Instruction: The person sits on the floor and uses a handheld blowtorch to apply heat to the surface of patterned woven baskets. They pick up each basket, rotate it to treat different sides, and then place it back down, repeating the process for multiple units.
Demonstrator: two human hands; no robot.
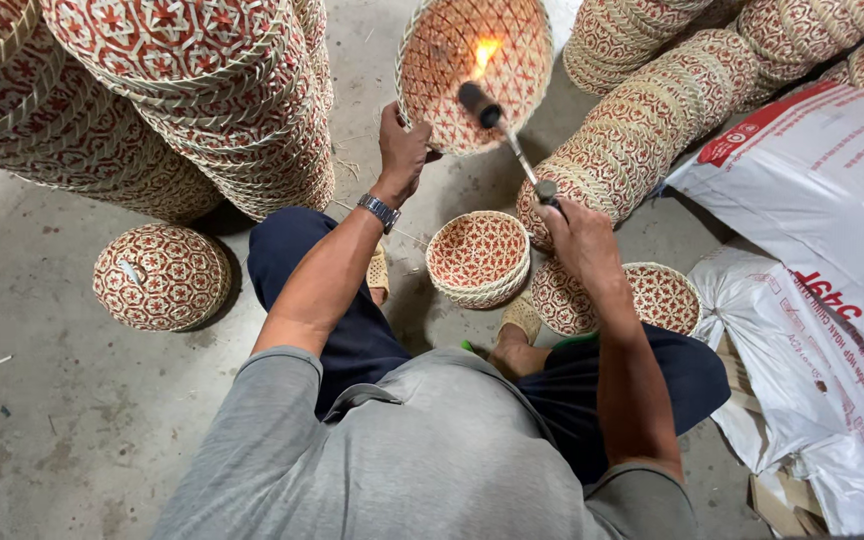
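Observation:
My left hand (402,150) grips the rim of a red and cream woven basket (452,50), held up and tilted with its hollow toward me. My right hand (577,235) holds a slim metal gas torch (502,130) with a dark nozzle. Its orange flame (485,52) plays inside the basket. Another woven basket (479,257) stands open side up on the floor between my knees. A wristwatch sits on my left wrist.
Tall stacks of matching baskets (222,100) rise at the upper left, more stacks (652,110) lie at the upper right. One upturned basket (162,277) rests at the left, others (662,297) by my right knee. White printed sacks (822,260) lie at the right on the concrete floor (52,420).

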